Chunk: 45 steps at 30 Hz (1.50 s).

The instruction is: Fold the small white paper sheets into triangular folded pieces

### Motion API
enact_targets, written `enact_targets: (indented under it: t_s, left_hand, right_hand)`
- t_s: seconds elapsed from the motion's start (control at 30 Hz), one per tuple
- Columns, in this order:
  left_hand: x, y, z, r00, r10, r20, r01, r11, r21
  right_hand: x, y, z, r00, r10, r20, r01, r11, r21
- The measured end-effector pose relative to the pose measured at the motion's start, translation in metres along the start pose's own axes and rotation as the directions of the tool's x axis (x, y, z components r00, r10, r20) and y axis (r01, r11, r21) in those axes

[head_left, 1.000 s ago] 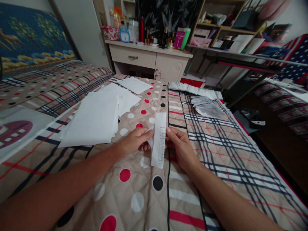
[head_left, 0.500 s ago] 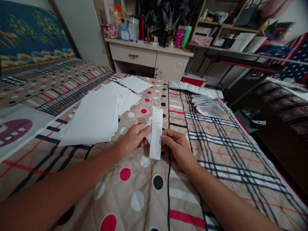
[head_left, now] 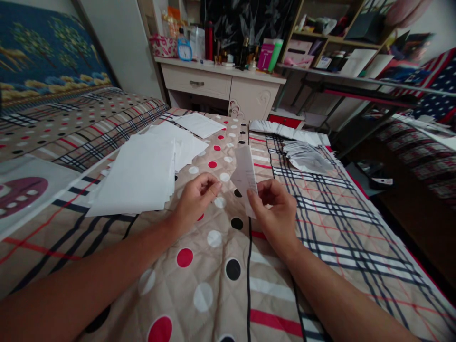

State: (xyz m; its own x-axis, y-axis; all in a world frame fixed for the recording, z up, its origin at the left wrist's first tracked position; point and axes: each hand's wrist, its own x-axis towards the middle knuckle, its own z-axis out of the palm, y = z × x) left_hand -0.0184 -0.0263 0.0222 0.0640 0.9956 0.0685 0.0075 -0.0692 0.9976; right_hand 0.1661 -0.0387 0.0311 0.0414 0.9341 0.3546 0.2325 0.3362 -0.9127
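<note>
A folded sheet of printed paper (head_left: 245, 173) stands upright over the bed, its lower right edge pinched between the thumb and fingers of my right hand (head_left: 274, 209). Small dark print shows near its right side. To its left, and apart from it, my left hand (head_left: 199, 194) hovers with thumb and curled fingers close together and nothing visible in them. Left of that hand lies a pile of white paper sheets (head_left: 135, 173). More folded papers (head_left: 308, 156) are fanned out on the bed, beyond my right hand.
A long row of folded papers (head_left: 285, 130) lies at the bed's far right edge. White sheets (head_left: 199, 124) lie farther back on the patterned bedspread (head_left: 213, 304). A clear plastic bag (head_left: 28, 190) is at the left. Behind the bed stands a white dresser (head_left: 199, 83).
My left hand has let go of the folded paper. My right hand has carried it to the right and turned it, while the left stays near its earlier place.
</note>
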Motion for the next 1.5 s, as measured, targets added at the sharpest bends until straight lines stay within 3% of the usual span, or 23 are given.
enact_targets:
  t_s: [0.1,0.23,0.5,0.77,1.1,1.3,1.5]
  left_hand:
    - [-0.003,0.004,0.0,0.986,0.111,0.124,-0.124,0.987,0.103]
    - [-0.009,0.003,0.0,0.927,0.097,0.363,-0.17,0.97,0.176]
    - [-0.011,0.002,-0.005,0.901,0.119,0.417,-0.186,0.975,0.124]
    - [-0.009,0.002,-0.006,0.854,0.202,0.479,-0.219,0.976,-0.02]
    - [-0.011,0.008,-0.006,0.869,0.182,0.46,-0.251,0.963,0.093]
    - [-0.011,0.005,0.008,0.953,0.253,0.163,-0.298,0.876,0.378]
    - [-0.011,0.002,0.011,0.965,0.226,0.135,-0.261,0.894,0.364]
  right_hand:
    - [-0.002,-0.003,-0.003,0.971,-0.232,0.058,0.239,0.947,-0.215]
    - [-0.007,-0.008,0.002,0.913,-0.309,0.268,0.372,0.9,-0.228]
    - [-0.005,-0.011,0.0,0.892,-0.217,0.396,0.249,0.968,-0.03]
    - [-0.002,-0.01,0.0,0.89,-0.157,0.427,0.14,0.988,0.073]
    - [-0.004,-0.007,0.001,0.894,-0.108,0.435,0.085,0.994,0.072]
    - [-0.008,-0.008,0.005,0.855,-0.274,0.44,0.37,0.917,-0.147]
    - [-0.008,-0.007,0.009,0.919,-0.167,0.358,0.239,0.957,-0.167]
